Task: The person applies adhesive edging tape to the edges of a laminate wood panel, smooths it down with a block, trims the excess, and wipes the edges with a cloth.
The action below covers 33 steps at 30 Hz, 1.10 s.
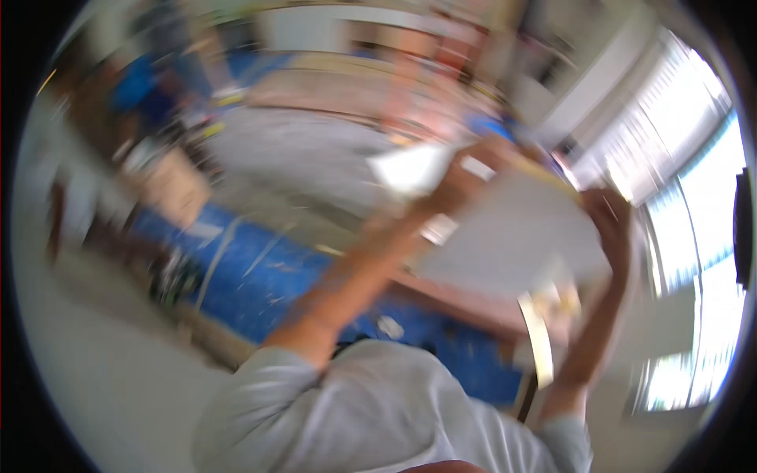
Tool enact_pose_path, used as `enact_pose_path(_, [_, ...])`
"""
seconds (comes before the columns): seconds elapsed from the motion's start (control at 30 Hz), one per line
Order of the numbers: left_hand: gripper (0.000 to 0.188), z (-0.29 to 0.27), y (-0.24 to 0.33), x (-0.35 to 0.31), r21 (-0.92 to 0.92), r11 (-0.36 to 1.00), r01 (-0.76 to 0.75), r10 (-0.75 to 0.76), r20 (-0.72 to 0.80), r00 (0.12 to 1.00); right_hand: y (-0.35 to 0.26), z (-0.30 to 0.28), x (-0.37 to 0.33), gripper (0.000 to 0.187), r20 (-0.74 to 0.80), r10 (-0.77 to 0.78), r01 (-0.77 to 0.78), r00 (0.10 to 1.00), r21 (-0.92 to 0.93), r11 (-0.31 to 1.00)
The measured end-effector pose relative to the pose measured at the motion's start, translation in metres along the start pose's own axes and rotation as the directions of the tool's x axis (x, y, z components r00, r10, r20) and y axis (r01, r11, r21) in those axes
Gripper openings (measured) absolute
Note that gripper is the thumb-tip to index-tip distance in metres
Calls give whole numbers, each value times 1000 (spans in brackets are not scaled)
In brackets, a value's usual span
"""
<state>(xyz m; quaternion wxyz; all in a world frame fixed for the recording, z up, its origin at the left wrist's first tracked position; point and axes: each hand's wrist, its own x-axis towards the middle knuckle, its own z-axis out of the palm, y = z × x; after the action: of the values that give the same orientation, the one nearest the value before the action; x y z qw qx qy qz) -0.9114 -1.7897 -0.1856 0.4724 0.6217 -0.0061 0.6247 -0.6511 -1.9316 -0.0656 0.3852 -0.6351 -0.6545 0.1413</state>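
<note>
A thin yellow strip (544,172), perhaps a measuring tape, stretches between my two raised hands. My left hand (471,169) appears closed at its left end, with a small white patch over the hand; motion smears the fingers. At the strip's right end, my right hand (611,211) is raised near the window, its fingers curled around it. A pale yellow band (538,340) hangs beside my right forearm; whether it belongs to the same strip I cannot tell. Something white (439,229) shows at my left wrist. Below the hands lies a grey flat surface (512,236) with a brownish edge.
Blue sheeting (260,256) with pale marks covers the floor near me. To the left stands a cardboard box (177,188) beside blurred clutter. A white panel (410,167) lies behind my left hand. Bright windows (686,205) line the right wall.
</note>
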Motion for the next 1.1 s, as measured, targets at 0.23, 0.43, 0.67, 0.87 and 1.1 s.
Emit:
enact_pose_path(0.23, [15,-24,10,23,345,921,-179,141,133,981,106,-87,-38,22,-276,-121,129,953,12,992])
enact_pose_path(0.43, [19,-19,20,31,404,906,-127,62,172,983,173,-101,-39,17,-334,-95,267,938,521,810])
enact_pose_path(0.67, [12,53,84,61,894,328,-306,-79,349,934,190,-60,-30,11,-461,-86,448,883,775,447])
enact_pose_path(0.87, [19,180,33,64,913,295,-281,-243,356,903,195,-42,-22,19,-513,-91,509,853,782,359])
enact_pose_path(1.1, [23,290,-33,72,850,291,-440,-93,483,871,198,-38,-20,65,-510,-163,535,845,801,270])
